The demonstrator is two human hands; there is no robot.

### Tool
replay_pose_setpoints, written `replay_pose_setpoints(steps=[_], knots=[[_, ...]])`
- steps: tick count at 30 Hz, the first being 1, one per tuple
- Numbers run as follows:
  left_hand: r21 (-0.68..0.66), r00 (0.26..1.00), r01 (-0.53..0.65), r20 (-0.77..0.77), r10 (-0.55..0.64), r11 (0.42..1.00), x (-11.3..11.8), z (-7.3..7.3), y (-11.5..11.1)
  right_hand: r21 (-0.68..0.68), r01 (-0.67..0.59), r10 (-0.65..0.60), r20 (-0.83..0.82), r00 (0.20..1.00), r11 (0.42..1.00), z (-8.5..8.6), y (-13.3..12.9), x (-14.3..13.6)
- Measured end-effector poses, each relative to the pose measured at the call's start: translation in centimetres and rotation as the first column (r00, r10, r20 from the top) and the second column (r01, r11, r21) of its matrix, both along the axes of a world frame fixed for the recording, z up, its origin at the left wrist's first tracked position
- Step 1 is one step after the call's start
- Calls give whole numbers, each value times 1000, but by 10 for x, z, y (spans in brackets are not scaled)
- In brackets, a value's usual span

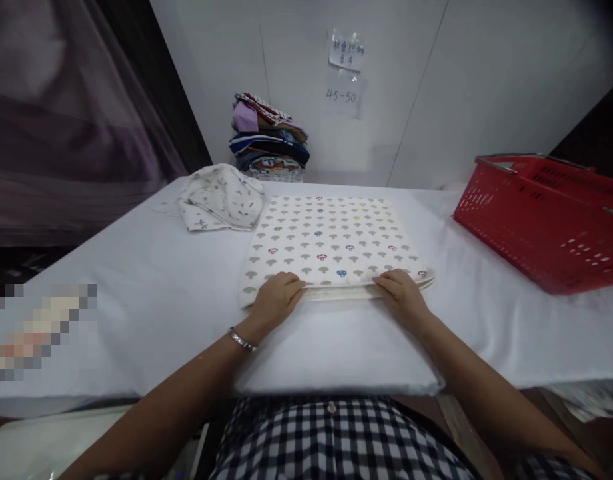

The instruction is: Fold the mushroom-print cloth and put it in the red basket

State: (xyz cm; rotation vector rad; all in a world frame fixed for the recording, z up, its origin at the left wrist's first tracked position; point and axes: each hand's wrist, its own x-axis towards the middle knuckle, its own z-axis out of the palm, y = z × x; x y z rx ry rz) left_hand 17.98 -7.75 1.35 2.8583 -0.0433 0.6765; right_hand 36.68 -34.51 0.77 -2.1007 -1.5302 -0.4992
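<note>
A cream cloth [331, 243] with a mushroom print lies folded in layers, flat in the middle of the table. Its near edge is between my two hands. My left hand [278, 293], with a metal band at the wrist, pinches that edge left of centre. Toward the right end of the same edge, my right hand [400, 290] grips the cloth between thumb and fingers. Several layers show along the near side and at the right corner. Beyond the cloth's far left corner sits a crumpled white cloth [221, 197] with a small leaf-like print, touched by neither hand.
The table has a white cover [161, 313]. A red plastic basket [546, 220] stands at the right. Folded fabrics [270, 140] are stacked at the back by the wall, below paper signs [345, 57]. A dark curtain [76, 120] hangs at the left.
</note>
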Motion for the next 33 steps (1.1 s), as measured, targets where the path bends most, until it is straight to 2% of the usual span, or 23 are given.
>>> replay_pose_setpoints(steps=[4, 8, 14, 20, 25, 31, 33], knots=[[70, 999, 38, 26, -40, 997, -2, -5, -4, -6, 13, -13, 40, 999, 1000, -11, -5, -2], [164, 998, -3, 61, -7, 986, -3, -6, -5, 1, 15, -15, 38, 999, 1000, -11, -7, -3], [266, 995, 52, 66, -71, 963, -8, -12, -4, -115, -87, 99, 105, 989, 989, -10, -9, -6], [234, 994, 70, 61, -86, 970, -10, -17, -2, -189, -115, 127, 54, 990, 975, -7, -16, -10], [224, 989, 124, 49, -138, 967, -11, -22, -1, -171, -79, 95, 88, 992, 982, -6, -16, -10], [151, 986, 164, -23, -163, 975, -12, -12, -5, -141, -56, 71, 102, 992, 988, -10, -14, -8], [154, 990, 142, -38, -138, 978, -12, -10, -6, -118, -61, 73, 101, 992, 991, -11, -14, -8]])
